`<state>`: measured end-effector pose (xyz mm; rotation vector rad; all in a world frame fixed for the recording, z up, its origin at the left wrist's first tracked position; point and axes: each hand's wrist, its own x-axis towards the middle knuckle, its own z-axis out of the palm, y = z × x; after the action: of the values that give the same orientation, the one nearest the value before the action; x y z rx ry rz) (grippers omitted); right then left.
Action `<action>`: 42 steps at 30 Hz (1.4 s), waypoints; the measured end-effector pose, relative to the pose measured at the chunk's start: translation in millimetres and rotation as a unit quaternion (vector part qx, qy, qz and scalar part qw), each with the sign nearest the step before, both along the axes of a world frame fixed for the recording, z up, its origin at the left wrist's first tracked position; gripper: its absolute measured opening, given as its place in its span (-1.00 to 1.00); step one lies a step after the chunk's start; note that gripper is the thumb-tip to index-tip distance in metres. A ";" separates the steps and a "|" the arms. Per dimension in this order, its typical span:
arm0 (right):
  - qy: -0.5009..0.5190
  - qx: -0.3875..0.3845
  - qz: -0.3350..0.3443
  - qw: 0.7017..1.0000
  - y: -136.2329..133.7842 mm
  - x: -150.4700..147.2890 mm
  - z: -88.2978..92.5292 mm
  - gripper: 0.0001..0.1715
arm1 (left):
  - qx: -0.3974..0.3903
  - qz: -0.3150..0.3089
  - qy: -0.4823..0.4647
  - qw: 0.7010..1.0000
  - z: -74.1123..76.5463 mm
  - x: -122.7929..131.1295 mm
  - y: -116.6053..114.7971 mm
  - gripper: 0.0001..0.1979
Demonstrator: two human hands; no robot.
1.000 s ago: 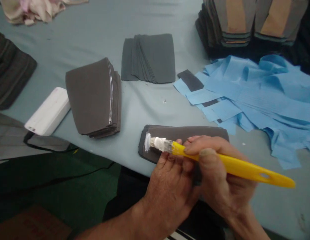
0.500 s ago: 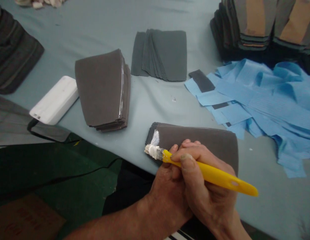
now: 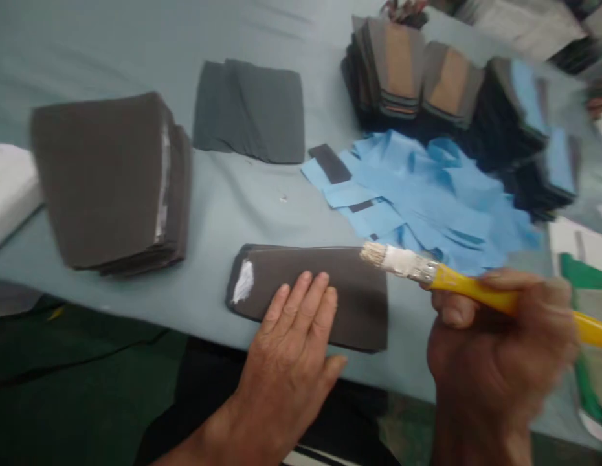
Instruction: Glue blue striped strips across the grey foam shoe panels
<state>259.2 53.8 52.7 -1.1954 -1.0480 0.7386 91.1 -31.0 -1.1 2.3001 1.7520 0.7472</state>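
My left grip [image 3: 291,353] is flat and open. Its fingers lie side by side on top of the low brown pile [image 3: 362,310], and the thumb sticks out past the near edge. The pile sits on the counter [image 3: 228,197], close to the edge and right in front of me. Near its left end there is a white patch [image 3: 243,282], like a smear of paste.

My right grip [image 3: 500,349] is closed around the brush [image 3: 461,286]. The brush has a yellow handle, and its tip points to the left. There is white stuff on the metal part and the hairs. The hairs [image 3: 373,254] show over the far right corner of the low brown pile, but I can't tell if they touch it. This grip looks a bit blurry.

To the left stands a taller brown stack [image 3: 100,184], with a shiny white line down its right side. A white box [image 3: 10,188] is just beside it, cut off by the side of the view. Farther back, some flat gray pieces [image 3: 274,116] lie fanned out. On the right there is a messy heap of blue strips [image 3: 461,194], with a small dark piece [image 3: 331,164] on its left end. Behind the heap are dark piles with tan stripes [image 3: 402,58] and dark piles with blue stripes [image 3: 560,165].
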 end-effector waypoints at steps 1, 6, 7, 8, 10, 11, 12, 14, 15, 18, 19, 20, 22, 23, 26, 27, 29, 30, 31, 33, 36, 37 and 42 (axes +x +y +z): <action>-0.004 0.014 -0.023 1.000 3.1 10.2 -1.7 -0.63 | 0.010 -0.005 0.008 1.000 -1.0 -1.0 1.1 -0.46; -0.018 0.019 -0.059 0.998 1.3 48.6 -10.9 -0.57 | 0.059 -0.041 0.031 0.997 -9.4 -5.1 8.4 -0.44; -0.016 0.016 -0.063 0.998 -1.6 52.2 -13.5 -0.58 | 0.063 -0.046 0.037 0.996 -10.2 -5.5 9.4 -0.42; -0.013 0.011 -0.066 0.998 -4.5 54.7 -16.5 -0.58 | 0.065 -0.050 0.043 0.996 -10.7 -5.8 10.1 -0.41; -0.005 -0.002 -0.063 0.998 -9.9 57.0 -23.4 -0.56 | 0.066 -0.054 0.054 0.995 -11.3 -6.2 10.8 -0.39; -0.001 -0.009 -0.057 0.998 -11.9 57.1 -26.9 -0.55 | 0.067 -0.054 0.058 0.995 -11.6 -6.4 10.9 -0.38; 0.002 -0.016 -0.049 0.999 -13.3 56.8 -30.2 -0.55 | 0.067 -0.054 0.062 0.994 -11.9 -6.7 10.8 -0.38; 0.005 -0.027 -0.027 0.999 -14.3 55.2 -35.3 -0.54 | 0.065 -0.054 0.068 0.994 -12.5 -7.4 10.3 -0.37; 0.006 -0.030 -0.014 0.999 -14.0 54.1 -36.9 -0.52 | 0.062 -0.054 0.071 0.994 -12.8 -8.0 9.9 -0.36; 0.007 -0.035 0.018 0.999 -10.4 50.7 -38.0 -0.49 | 0.051 -0.056 0.073 0.994 -13.3 -9.8 8.8 -0.36; 0.006 -0.036 0.026 0.999 -8.6 49.9 -37.7 -0.48 | 0.049 -0.057 0.073 0.994 -13.3 -10.3 8.5 -0.36; 0.004 -0.036 0.033 0.999 -6.9 49.3 -37.4 -0.48 | 0.049 -0.059 0.073 0.994 -13.2 -10.7 8.4 -0.35; -0.005 -0.035 0.040 0.999 -3.5 49.1 -37.4 -0.48 | 0.048 -0.059 0.078 0.994 -13.0 -11.1 8.3 -0.35; -0.011 -0.034 0.040 0.999 -2.0 49.6 -37.8 -0.47 | 0.051 -0.058 0.081 0.994 -12.8 -11.2 8.4 -0.35; -0.033 -0.031 0.029 0.999 1.0 53.8 -39.8 -0.44 | 0.053 -0.056 0.087 0.993 -12.2 -11.1 8.9 -0.36; -0.040 -0.030 0.024 0.998 1.4 56.0 -40.3 -0.44 | 0.052 -0.057 0.088 0.993 -12.0 -11.1 9.1 -0.35; -0.050 -0.025 0.016 0.998 1.2 61.0 -40.0 -0.46 | 0.052 -0.059 0.089 0.993 -11.3 -11.4 9.4 -0.35; -0.053 -0.022 0.013 0.998 0.7 63.5 -39.1 -0.47 | 0.052 -0.060 0.089 0.993 -11.0 -11.6 9.4 -0.35; -0.055 -0.018 0.009 0.998 -0.1 65.6 -37.8 -0.48 | 0.052 -0.060 0.090 0.993 -10.7 -11.9 9.4 -0.35; -0.054 -0.006 0.003 0.999 -2.4 67.9 -34.5 -0.51 | 0.055 -0.062 0.092 0.992 -10.2 -12.5 9.1 -0.35; -0.044 0.011 0.010 0.999 -6.2 64.7 -31.0 -0.53 | 0.061 -0.065 0.092 0.992 -10.6 -13.3 8.5 -0.34; -0.041 0.010 0.021 0.999 -7.2 62.1 -31.0 -0.52 | 0.066 -0.066 0.093 0.991 -11.3 -13.7 8.2 -0.34; -0.056 -0.025 0.063 0.996 -6.9 52.6 -37.1 -0.49 | 0.072 -0.064 0.105 0.990 -24.0 -24.4 5.4 -0.29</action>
<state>311.8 47.0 15.7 -1.2329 -1.2132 0.8058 66.7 -25.6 -25.0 2.6459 1.6590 0.6506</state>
